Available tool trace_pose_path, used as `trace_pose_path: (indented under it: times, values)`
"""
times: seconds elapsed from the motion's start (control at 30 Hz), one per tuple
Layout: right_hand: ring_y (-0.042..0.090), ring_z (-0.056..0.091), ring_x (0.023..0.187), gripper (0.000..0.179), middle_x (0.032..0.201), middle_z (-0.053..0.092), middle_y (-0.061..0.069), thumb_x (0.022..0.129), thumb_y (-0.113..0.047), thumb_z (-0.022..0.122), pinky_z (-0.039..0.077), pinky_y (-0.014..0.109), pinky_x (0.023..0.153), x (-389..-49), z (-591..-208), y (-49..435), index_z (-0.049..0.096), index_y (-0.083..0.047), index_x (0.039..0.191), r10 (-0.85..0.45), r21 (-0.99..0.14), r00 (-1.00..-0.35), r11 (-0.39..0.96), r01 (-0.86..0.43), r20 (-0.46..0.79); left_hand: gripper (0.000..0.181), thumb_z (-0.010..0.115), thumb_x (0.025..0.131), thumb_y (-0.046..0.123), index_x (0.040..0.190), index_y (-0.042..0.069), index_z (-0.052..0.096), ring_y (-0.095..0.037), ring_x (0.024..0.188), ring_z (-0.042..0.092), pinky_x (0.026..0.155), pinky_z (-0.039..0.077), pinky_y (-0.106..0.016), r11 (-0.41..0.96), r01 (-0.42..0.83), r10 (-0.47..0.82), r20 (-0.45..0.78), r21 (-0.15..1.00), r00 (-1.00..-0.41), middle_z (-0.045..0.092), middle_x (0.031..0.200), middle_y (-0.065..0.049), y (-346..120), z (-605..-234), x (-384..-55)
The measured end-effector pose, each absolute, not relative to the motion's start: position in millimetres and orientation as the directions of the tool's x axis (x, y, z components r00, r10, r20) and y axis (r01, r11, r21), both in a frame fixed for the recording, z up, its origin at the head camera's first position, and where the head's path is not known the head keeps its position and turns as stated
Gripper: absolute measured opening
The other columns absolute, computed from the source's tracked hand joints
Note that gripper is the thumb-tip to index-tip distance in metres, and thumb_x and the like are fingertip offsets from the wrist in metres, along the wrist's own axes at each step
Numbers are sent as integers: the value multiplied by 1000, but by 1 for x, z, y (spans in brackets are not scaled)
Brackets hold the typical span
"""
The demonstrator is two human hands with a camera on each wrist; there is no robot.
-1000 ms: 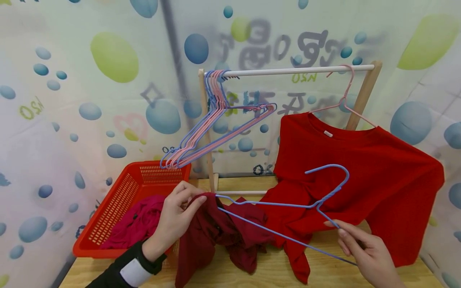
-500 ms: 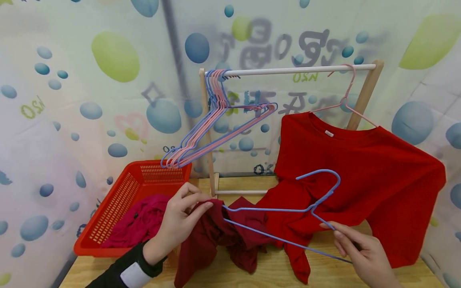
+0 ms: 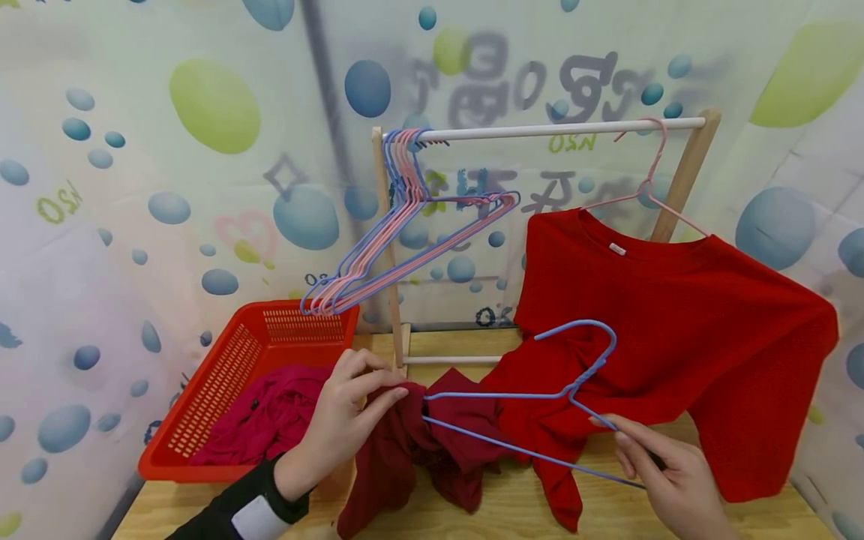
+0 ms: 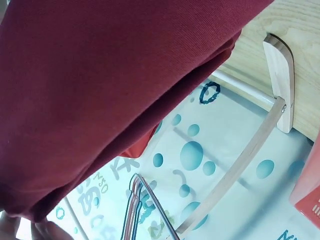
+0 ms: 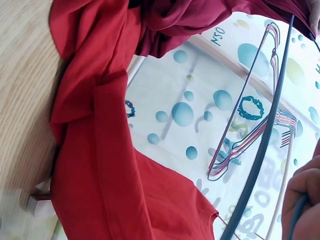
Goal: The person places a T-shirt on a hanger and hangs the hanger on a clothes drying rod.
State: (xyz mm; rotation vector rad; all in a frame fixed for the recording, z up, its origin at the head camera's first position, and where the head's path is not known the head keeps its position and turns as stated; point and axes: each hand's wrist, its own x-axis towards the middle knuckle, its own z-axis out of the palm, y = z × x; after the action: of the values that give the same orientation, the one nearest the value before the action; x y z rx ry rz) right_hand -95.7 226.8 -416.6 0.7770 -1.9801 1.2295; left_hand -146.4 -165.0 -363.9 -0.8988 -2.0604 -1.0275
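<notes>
My left hand [image 3: 351,412] pinches the edge of a dark red garment [image 3: 385,465], which hangs down to the table in folds. A blue wire hanger [image 3: 499,395] lies across the middle of the head view, its left end tucked into the garment's opening beside my left fingers. On the right, my right hand [image 3: 664,469] grips the hanger's other shoulder, with the hook pointing up and left. The dark red cloth [image 4: 100,90] fills much of the left wrist view. In the right wrist view the hanger's bar [image 5: 267,130] runs from the garment down past my right hand [image 5: 302,200].
A bright red shirt [image 3: 675,315] hangs from a pink hanger on the rack's white rail [image 3: 540,133]. Several blue and pink hangers [image 3: 405,225] hang at the rail's left end. An orange-red basket [image 3: 162,450] with crumpled magenta cloth [image 3: 270,420] stands on the wooden table at left.
The blue hanger and my right hand have shifted left and slightly down, taking the hanger's end deeper into the dark red garment. My left hand has moved slightly right and down with the cloth.
</notes>
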Motion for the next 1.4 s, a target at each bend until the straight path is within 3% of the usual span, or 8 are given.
trace_pose_path:
  times: [0.33,0.57,0.97,1.17,1.4]
  values:
    - [-1,42,59,28,64,49,-4,87,25,59,28,11,47,-97,-412,218,73,13,108,-124,-495,-567,363,-789,814,14,82,83,6,93,16,82,-11,87,51,70,44,-24,443,792,329,745,421,-580,71,91,7,-164,-365,-144]
    - [0,44,62,21,66,49,-3,91,18,60,30,14,47,-99,-412,216,72,14,108,-152,-479,-546,330,-814,824,13,83,82,5,91,14,81,-12,89,53,72,46,-26,426,809,362,742,406,-563,73,89,5,-162,-367,-144]
    - [0,40,60,35,67,50,-3,86,26,60,30,12,46,-96,-412,213,73,9,113,-169,-506,-583,347,-790,794,13,83,81,5,92,12,82,-12,88,55,70,48,-26,410,810,369,736,419,-567,75,87,5,-156,-370,-143]
    - [0,42,61,23,67,49,-2,92,16,60,31,12,47,-101,-413,209,71,13,112,-187,-478,-541,296,-827,820,11,82,83,7,93,12,82,-12,88,56,72,48,-26,394,822,389,736,411,-554,77,87,5,-155,-370,-143]
    - [1,44,64,21,69,50,-2,98,4,60,33,13,49,-103,-411,204,72,13,112,-216,-442,-498,260,-858,840,11,81,85,10,96,12,83,-10,84,54,73,47,-27,378,812,420,699,445,-578,76,85,6,-153,-371,-143]
